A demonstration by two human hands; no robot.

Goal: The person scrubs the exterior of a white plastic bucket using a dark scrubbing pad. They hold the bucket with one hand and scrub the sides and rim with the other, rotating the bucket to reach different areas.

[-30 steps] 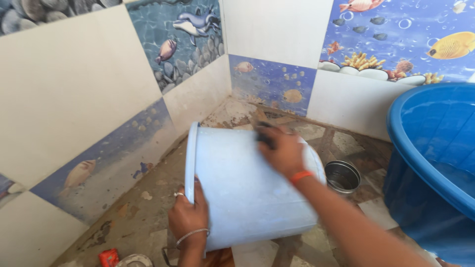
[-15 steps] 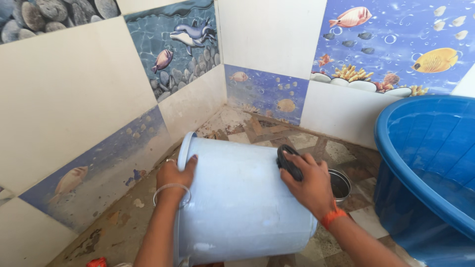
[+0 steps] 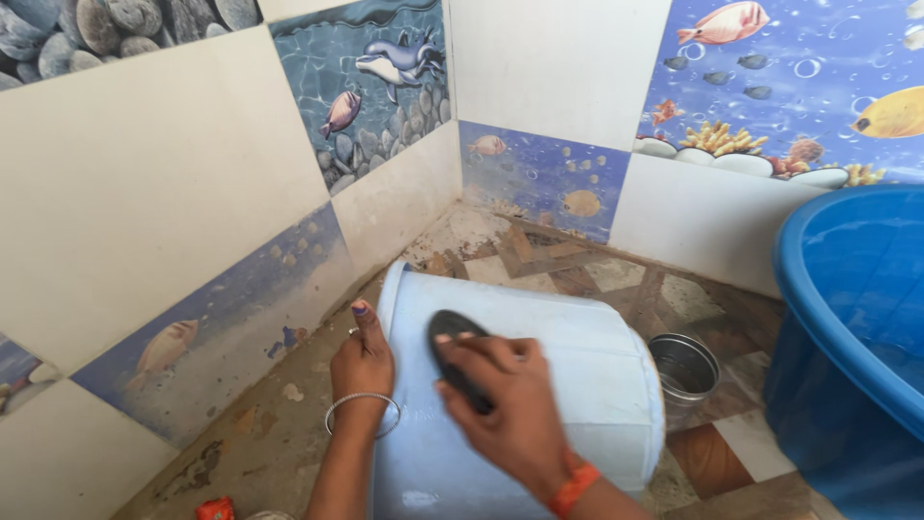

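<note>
Scrubber [image 3: 454, 358] now nearer bucket [image 3: 577, 385] rim

- Looking at a home bathroom / wash area: fish-print wall tiles [image 3: 385, 67] covering two walls
- Big blue tub [image 3: 857, 318], steel pot [image 3: 683, 366] sitting on stained floor [image 3: 260, 433]

Bare forearms, left hand [image 3: 363, 361] with a finger ring and thin silver bangle, right hand [image 3: 510, 409] with orange wristband

Pale blue plastic bucket [image 3: 568, 385] on its side, dark scrubber [image 3: 452, 351] pressed against it
</note>
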